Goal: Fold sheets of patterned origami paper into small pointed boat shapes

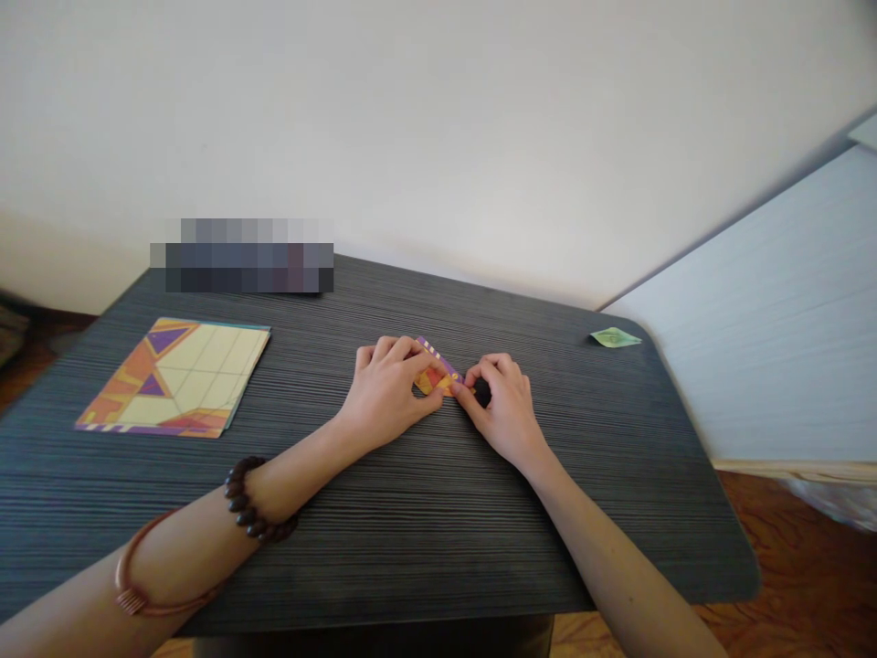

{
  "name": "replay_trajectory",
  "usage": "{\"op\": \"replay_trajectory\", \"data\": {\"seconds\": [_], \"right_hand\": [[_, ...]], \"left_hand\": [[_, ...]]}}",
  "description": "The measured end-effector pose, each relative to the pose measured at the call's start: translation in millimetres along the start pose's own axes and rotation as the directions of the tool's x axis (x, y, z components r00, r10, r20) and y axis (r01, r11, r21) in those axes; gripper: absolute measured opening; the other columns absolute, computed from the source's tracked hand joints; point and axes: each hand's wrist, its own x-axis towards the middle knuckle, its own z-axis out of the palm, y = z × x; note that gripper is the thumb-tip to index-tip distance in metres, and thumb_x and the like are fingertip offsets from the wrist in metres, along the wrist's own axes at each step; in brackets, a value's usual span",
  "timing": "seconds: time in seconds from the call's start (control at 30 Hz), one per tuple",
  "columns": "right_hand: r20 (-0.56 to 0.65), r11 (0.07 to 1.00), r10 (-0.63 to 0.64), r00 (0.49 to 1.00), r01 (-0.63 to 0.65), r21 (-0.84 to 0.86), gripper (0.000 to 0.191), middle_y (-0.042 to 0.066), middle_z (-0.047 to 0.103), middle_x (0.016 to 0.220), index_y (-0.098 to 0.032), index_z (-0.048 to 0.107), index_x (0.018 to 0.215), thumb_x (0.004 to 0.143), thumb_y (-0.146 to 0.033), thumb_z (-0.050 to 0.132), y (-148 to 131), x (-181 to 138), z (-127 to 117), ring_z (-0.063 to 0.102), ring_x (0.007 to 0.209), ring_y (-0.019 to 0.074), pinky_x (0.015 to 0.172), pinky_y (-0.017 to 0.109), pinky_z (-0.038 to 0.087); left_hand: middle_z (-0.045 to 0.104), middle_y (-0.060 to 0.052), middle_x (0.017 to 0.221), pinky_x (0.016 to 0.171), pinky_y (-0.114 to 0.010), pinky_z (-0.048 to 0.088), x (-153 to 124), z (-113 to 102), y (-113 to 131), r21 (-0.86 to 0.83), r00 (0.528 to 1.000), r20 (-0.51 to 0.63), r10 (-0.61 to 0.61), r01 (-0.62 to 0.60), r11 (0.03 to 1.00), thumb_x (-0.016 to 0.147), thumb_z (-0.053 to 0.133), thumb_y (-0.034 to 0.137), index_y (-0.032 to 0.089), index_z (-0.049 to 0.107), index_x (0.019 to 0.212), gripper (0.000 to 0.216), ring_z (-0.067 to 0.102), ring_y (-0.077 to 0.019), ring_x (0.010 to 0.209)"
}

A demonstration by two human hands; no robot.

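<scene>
Between my hands, at the middle of the dark table, is a small folded piece of patterned paper [438, 373] in orange, yellow and purple, with a white-striped edge. My left hand [388, 384] holds its left side, thumb and fingers closing on it from above and below. At its right corner, my right hand [503, 402] pinches the paper between thumb and forefinger. Parts of the paper are hidden under the fingers. A dark beaded bracelet and a copper-coloured bangle circle my left forearm.
A stack of square patterned paper sheets [212, 366] lies on the table [411, 548] at left. A small green folded paper [615, 337] sits near the far right corner. A pixelated object [250, 260] stands at the back left. Behind is a white wall; a pale panel [774, 320] stands at right.
</scene>
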Motion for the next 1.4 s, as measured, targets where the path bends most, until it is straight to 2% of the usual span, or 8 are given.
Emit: {"op": "replay_trajectory", "data": {"seconds": [0.23, 0.63, 1.0, 1.17, 1.4], "right_hand": [[0.013, 1.0, 0.002, 1.0, -0.002, 0.007, 0.017, 0.002, 0.053, 0.095, -0.023, 0.057, 0.081, 0.083, -0.039, 0.058, 1.7, 1.5, -1.2, 0.051, 0.09, 0.0197, 0.079, 0.035, 0.037], [0.017, 1.0, 0.001, 1.0, 0.0, -0.008, 0.02, 0.002, 0.053, 0.096, -0.023, 0.057, 0.081, 0.084, -0.042, 0.056, 0.9, 1.4, -0.4, 0.05, 0.089, 0.0196, 0.078, 0.034, 0.037], [0.023, 1.0, -0.002, 1.0, 0.002, 0.003, 0.024, 0.003, 0.055, 0.095, -0.023, 0.058, 0.08, 0.085, -0.046, 0.053, 0.5, 1.4, -2.4, 0.05, 0.087, 0.0199, 0.077, 0.035, 0.036], [0.033, 1.0, 0.002, 0.999, -0.002, 0.003, 0.023, 0.003, 0.054, 0.095, -0.023, 0.058, 0.08, 0.084, -0.045, 0.054, -0.2, 1.5, -3.4, 0.05, 0.088, 0.02, 0.077, 0.035, 0.036], [0.038, 1.0, 0.005, 0.999, -0.006, 0.02, 0.024, 0.003, 0.054, 0.095, -0.023, 0.058, 0.08, 0.084, -0.046, 0.054, 0.5, 2.2, -3.3, 0.05, 0.089, 0.02, 0.078, 0.035, 0.036]], "left_hand": [[0.058, -0.003, 0.107, 0.086, -0.043, 0.031, 2.0, -2.6, -2.0, -0.03, 0.999, 0.049, 0.01, -0.009, 1.0, 0.08, 0.052, 0.039, 0.03, 0.065, 0.098, 0.024, 0.045, -0.0261, 0.105], [0.058, -0.006, 0.111, 0.085, -0.043, 0.033, -3.0, 0.0, 3.7, 0.005, 0.999, 0.032, -0.014, 0.014, 1.0, 0.076, 0.055, 0.033, 0.024, 0.059, 0.108, 0.033, 0.044, -0.028, 0.106], [0.058, -0.006, 0.111, 0.087, -0.044, 0.031, -2.2, -1.7, 0.0, -0.041, 0.999, 0.055, 0.003, -0.001, 0.999, 0.076, 0.053, 0.029, 0.025, 0.058, 0.11, 0.034, 0.044, -0.0279, 0.105], [0.051, -0.006, 0.113, 0.089, -0.044, 0.032, -3.4, -2.6, -2.5, -0.077, 0.999, 0.036, 0.0, 0.003, 0.997, 0.076, 0.053, 0.026, 0.026, 0.056, 0.111, 0.036, 0.04, -0.0271, 0.108], [0.049, -0.005, 0.109, 0.089, -0.047, 0.032, -0.3, -4.4, -2.9, -0.106, 0.996, 0.074, -0.041, 0.049, 0.993, 0.075, 0.052, 0.026, 0.028, 0.062, 0.099, 0.025, 0.041, -0.0272, 0.106]]}}
